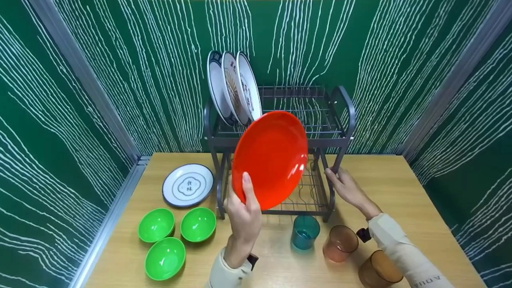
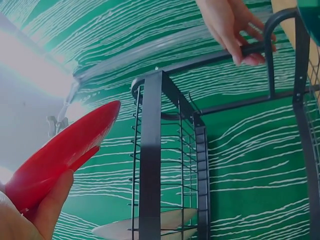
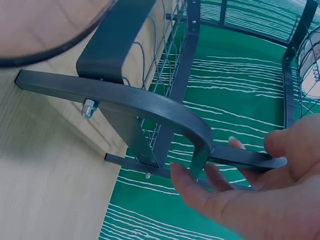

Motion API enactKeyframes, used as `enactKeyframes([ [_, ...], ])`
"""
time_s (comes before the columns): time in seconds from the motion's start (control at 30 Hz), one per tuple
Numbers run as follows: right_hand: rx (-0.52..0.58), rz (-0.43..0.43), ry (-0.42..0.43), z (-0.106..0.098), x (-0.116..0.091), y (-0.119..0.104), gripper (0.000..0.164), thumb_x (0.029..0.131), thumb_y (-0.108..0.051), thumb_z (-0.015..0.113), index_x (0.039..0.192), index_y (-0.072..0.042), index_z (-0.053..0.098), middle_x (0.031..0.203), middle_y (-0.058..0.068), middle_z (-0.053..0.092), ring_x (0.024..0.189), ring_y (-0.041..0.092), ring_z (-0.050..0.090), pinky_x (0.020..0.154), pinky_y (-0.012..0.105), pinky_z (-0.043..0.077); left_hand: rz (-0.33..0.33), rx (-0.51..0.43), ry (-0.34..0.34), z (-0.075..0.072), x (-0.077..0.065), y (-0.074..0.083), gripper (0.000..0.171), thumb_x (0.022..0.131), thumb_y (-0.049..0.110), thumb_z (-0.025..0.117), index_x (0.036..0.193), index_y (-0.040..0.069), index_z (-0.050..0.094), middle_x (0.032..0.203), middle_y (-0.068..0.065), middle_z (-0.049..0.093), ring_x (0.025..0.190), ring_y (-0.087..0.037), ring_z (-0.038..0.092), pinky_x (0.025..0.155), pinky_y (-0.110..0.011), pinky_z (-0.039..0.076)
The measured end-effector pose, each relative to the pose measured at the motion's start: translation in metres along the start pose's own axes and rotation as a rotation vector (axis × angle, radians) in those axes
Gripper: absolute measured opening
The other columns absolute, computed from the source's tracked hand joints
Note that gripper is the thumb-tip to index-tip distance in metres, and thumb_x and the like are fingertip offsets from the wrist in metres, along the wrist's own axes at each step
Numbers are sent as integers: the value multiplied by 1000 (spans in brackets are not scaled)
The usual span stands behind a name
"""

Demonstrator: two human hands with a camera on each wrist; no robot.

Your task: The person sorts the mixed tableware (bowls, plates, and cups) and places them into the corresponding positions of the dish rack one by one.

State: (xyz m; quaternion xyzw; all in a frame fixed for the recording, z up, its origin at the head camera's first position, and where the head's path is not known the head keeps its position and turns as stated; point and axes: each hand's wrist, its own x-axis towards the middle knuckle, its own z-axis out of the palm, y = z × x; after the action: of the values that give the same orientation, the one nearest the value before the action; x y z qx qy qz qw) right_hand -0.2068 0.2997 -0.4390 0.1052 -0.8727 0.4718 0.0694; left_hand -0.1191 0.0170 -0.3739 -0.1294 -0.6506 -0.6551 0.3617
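Note:
A red plate (image 1: 276, 160) is held up tilted in front of the dish rack, its lower left edge pinched by my left hand (image 1: 245, 210) with the thumb lying on the face. In the left wrist view the red plate (image 2: 65, 155) appears edge-on, beside the rack's upper tier. My right hand (image 1: 350, 190) grips the right side frame of the black two-tier dish rack (image 1: 276, 142). Up close in the right wrist view, thumb and fingers of the right hand (image 3: 265, 185) curl about a side bar. Three patterned white plates (image 1: 249, 86) stand upright in the upper tier's left part.
A blue-rimmed white plate (image 1: 188, 185) lies left of the rack. Three green bowls (image 1: 165, 258) are grouped in front of it. Along the front right stand a teal glass (image 1: 305, 233), a pinkish glass (image 1: 340, 244) and a brown glass (image 1: 380, 270). Green walls (image 1: 160, 80) enclose the table.

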Motion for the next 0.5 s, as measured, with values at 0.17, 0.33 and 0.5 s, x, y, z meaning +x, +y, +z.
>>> enactKeyframes([
  [0.17, 49, 16, -20, 5, 3, 21, 28, 103, -19, 39, 108, 8, 48, 89, 26, 51, 80, 32, 56, 65, 33, 47, 65, 22, 11, 2, 12, 1, 27, 97, 9, 52, 124, 7, 51, 109, -5, 68, 93, -15, 68, 70, -31, 58],
  [0.33, 67, 92, -61, 10, 6, 44, 35, 104, -30, 36, 114, 3, 44, 91, 19, 53, 81, 26, 61, 67, 33, 50, 94, 38, 24, 3, 25, 2, 26, 97, 9, 51, 123, 4, 52, 106, -6, 69, 91, -16, 68, 69, -29, 58],
  [0.5, 104, 125, -82, 13, 5, 49, 38, 104, -32, 35, 113, 4, 41, 95, 20, 54, 85, 32, 66, 70, 36, 54, 115, 42, 26, 8, 39, 5, 26, 98, 10, 51, 123, 4, 52, 105, -8, 69, 90, -17, 69, 66, -28, 58],
])
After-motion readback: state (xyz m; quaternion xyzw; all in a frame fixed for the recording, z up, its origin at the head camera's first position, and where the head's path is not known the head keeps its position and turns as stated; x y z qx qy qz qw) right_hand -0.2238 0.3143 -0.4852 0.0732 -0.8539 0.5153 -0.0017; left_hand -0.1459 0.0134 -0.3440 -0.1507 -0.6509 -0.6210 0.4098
